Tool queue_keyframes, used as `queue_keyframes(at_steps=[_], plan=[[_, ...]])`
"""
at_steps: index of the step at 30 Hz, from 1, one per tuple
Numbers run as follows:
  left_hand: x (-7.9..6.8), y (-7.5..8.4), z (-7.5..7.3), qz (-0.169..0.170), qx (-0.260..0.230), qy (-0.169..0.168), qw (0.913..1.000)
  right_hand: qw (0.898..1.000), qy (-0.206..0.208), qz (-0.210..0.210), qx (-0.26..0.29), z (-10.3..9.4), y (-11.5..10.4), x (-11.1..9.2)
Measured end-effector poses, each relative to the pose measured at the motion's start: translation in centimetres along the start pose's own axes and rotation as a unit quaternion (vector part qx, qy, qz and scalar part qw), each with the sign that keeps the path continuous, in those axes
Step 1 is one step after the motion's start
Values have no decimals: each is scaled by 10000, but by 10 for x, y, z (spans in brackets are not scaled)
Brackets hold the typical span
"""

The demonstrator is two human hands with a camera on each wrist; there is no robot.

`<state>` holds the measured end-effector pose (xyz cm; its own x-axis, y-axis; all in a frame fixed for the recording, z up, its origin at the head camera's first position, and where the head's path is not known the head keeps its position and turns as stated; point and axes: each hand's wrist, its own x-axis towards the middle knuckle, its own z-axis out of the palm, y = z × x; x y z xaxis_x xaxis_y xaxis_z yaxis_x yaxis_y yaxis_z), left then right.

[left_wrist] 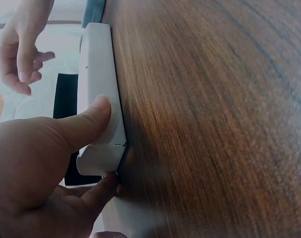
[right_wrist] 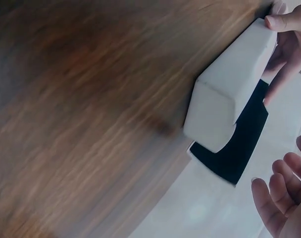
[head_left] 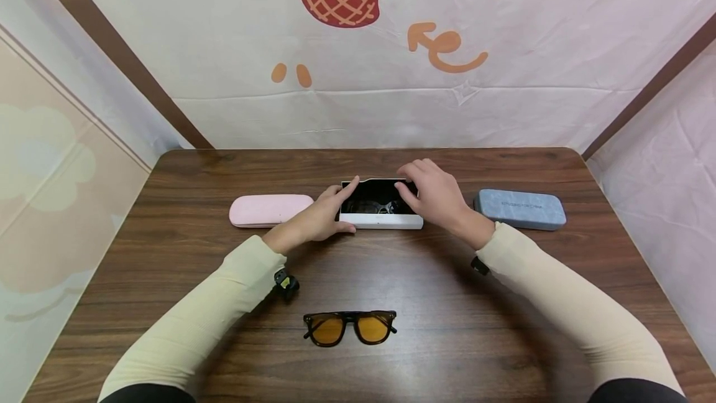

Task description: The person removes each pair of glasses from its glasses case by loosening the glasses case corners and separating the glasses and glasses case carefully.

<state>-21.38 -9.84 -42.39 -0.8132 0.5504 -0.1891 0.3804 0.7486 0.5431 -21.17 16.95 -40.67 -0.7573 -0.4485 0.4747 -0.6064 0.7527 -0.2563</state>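
Observation:
A white glasses case stands at the middle of the table with its lid up, showing a black lining. Inside it lie dark glasses, partly lost against the black. My left hand grips the case's left end; in the left wrist view its thumb presses the white front and its other fingers reach round the end. At the lid's right side is my right hand, loosely bent. The right wrist view has its fingers apart from the case, holding nothing.
A pink glasses case lies closed to the left, and a closed blue case to the right. Nearer the front are black-framed sunglasses with orange lenses. A printed cloth hangs behind the wooden table.

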Motion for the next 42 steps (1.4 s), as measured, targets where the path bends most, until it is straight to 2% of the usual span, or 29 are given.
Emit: queue_keyframes(at_steps=[8,13,21,32,42], plan=[[-1,1,-1,82,-43,88,9999,9978,-612,-94,250,2,-8,3],[-1,1,-1,99,-27,113,9999,9928,-1165,-2,266,5,-9,4],[-1,2,-1,111,-47,123,9999,9838,-1783,64,158,11,-13,7],[-1,0,-1,142,-25,134,9998,9747,-2234,29,-59,21,-17,11],[0,0,0,109,-34,180,9998,9694,-2454,-36,-45,21,-18,17]])
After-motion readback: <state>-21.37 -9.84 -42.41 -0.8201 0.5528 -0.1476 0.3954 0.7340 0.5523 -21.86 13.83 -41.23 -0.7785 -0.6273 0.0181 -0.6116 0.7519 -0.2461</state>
